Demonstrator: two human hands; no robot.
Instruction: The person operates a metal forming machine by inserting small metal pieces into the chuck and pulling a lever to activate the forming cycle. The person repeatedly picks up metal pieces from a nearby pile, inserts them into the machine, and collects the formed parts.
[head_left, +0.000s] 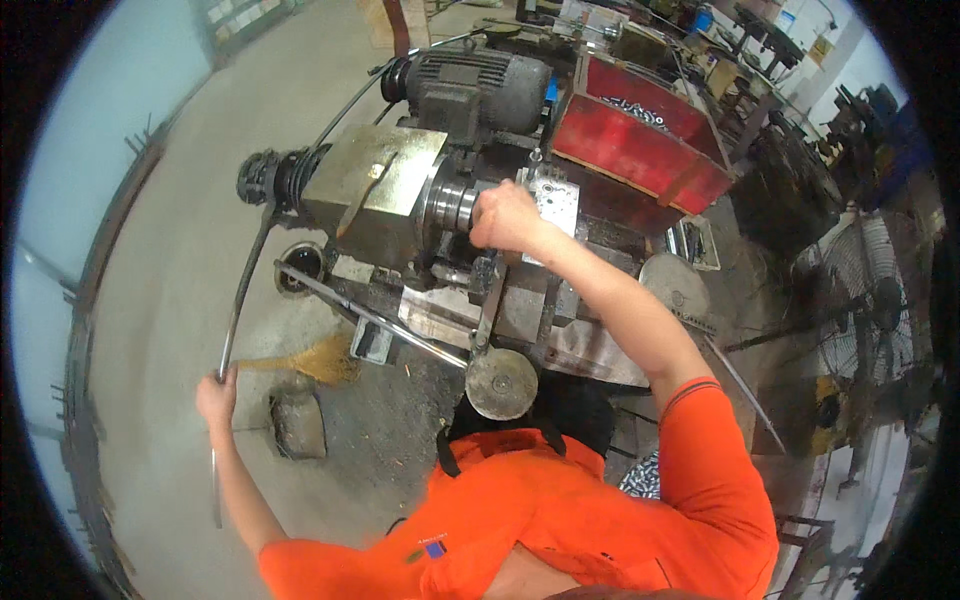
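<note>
My left hand (217,397), out to the left, is closed round a long thin metal rod (240,308). The rod's upper end reaches the black pulley end (272,182) of a small lathe, and its lower end hangs below my fist. My right hand (507,216) is closed right beside the shiny spindle nose (452,206), in front of the lathe's metal headstock (375,178). Whatever its fingers grip there is hidden by the hand. Just right of it sits a steel tool block (556,203). Nearer my body is a round metal disc (502,384) on the machine's front.
An electric motor (480,92) stands behind the headstock. A red bin (640,140) at the back right holds small metal parts. A shiny bar (400,330) slants across the lathe's front. A broom (315,362) and dustpan (298,424) are on the floor, a fan (868,290) at right.
</note>
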